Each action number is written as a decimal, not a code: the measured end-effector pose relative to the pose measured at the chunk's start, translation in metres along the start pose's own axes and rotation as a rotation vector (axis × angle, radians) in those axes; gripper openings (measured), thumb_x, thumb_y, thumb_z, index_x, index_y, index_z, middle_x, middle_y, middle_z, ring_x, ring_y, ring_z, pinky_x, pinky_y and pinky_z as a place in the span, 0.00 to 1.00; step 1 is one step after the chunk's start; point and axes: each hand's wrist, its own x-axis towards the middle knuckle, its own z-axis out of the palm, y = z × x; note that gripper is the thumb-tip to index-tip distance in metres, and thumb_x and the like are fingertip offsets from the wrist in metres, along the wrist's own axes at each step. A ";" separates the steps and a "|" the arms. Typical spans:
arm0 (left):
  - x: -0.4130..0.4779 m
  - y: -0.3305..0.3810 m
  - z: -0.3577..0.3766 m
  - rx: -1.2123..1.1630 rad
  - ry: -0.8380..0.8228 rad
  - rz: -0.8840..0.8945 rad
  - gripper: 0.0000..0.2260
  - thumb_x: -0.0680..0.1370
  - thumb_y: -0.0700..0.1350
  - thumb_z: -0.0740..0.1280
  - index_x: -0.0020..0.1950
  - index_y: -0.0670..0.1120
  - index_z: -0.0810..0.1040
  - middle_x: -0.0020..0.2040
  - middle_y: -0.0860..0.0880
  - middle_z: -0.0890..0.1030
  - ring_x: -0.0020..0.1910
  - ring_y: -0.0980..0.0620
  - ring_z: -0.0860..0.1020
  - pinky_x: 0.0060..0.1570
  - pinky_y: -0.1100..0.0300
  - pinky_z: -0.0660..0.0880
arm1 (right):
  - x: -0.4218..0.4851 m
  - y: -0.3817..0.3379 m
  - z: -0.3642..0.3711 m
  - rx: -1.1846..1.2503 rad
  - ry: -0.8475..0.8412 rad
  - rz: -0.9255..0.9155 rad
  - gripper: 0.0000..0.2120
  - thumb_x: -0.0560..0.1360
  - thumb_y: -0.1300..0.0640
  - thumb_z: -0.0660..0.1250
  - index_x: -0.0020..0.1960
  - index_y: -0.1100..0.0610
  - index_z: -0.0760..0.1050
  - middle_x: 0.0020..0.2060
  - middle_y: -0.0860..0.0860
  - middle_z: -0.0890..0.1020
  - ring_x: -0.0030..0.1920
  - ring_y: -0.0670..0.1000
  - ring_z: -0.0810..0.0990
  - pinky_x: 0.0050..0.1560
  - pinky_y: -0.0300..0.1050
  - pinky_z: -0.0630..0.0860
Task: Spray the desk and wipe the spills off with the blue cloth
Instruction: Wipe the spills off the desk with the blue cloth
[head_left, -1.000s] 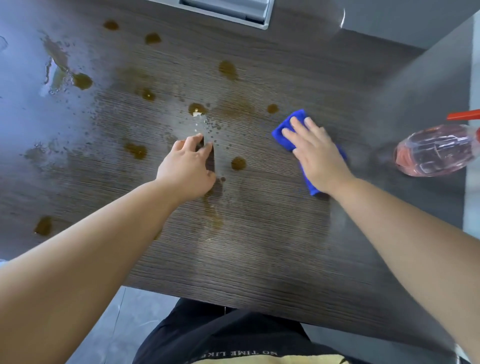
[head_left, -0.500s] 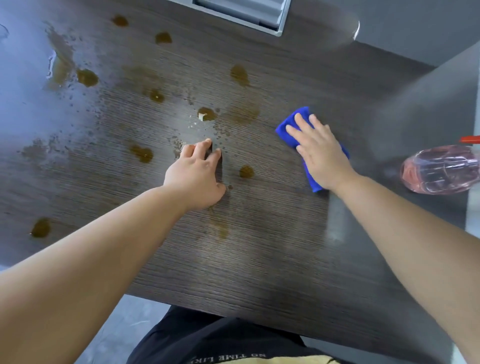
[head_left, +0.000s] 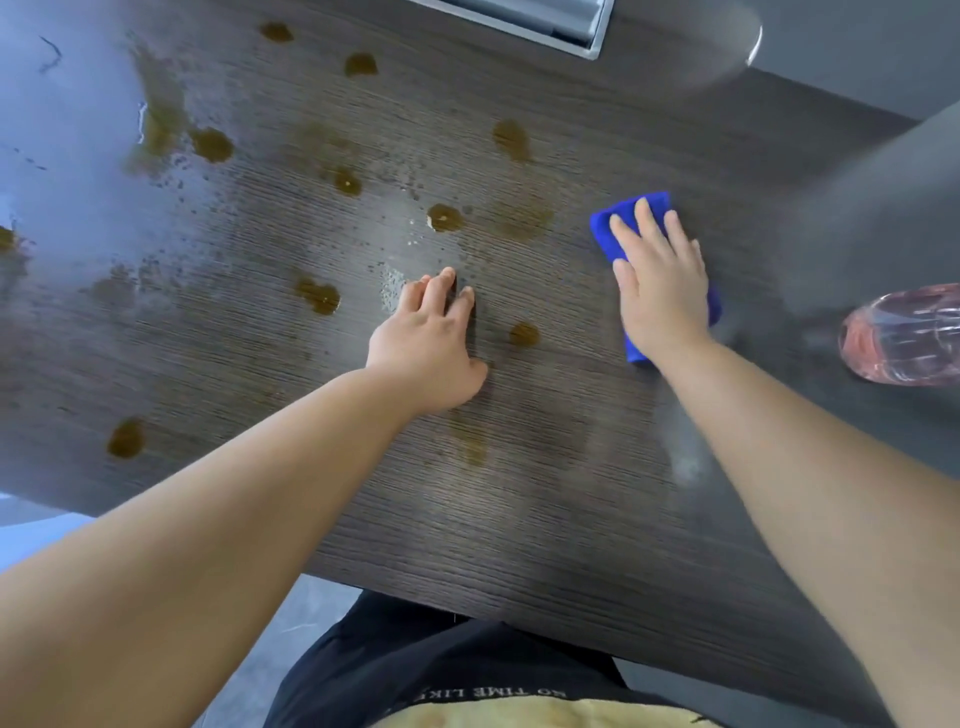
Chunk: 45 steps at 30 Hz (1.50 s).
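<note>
Right hand, fingers flat, presses folded blue cloth onto dark wood-grain counter, centre-right, to scrub. Left hand, fingers relaxed, braces mid-frame. Brown spills lie upper left.

This looks like an office. The desk has a dark wood-grain laminate top, and at 12 o'clock a silver metal cable flap is set into it, as on a workstation. At 2 o'clock stands a plain grey panel, and at 7 o'clock the floor is smooth and grey.
</note>
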 end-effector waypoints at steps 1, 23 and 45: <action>0.000 0.000 0.000 -0.004 0.000 0.000 0.33 0.76 0.56 0.59 0.77 0.50 0.49 0.77 0.51 0.45 0.75 0.47 0.45 0.69 0.51 0.61 | -0.001 -0.018 0.004 -0.004 0.016 0.035 0.21 0.80 0.57 0.54 0.73 0.53 0.64 0.74 0.53 0.61 0.73 0.61 0.57 0.70 0.62 0.55; -0.039 -0.029 0.018 -0.100 0.217 -0.066 0.23 0.76 0.46 0.59 0.73 0.51 0.65 0.71 0.49 0.65 0.70 0.44 0.59 0.67 0.52 0.62 | -0.088 -0.009 0.010 -0.085 -0.055 -0.563 0.19 0.78 0.56 0.54 0.68 0.51 0.69 0.68 0.55 0.72 0.67 0.62 0.70 0.64 0.62 0.65; -0.063 -0.056 0.041 -0.326 0.406 -0.143 0.17 0.75 0.38 0.63 0.63 0.45 0.76 0.62 0.44 0.74 0.63 0.43 0.70 0.62 0.56 0.66 | -0.138 -0.104 0.039 -0.040 -0.143 -0.642 0.21 0.78 0.53 0.52 0.69 0.52 0.70 0.70 0.53 0.69 0.69 0.61 0.68 0.67 0.59 0.64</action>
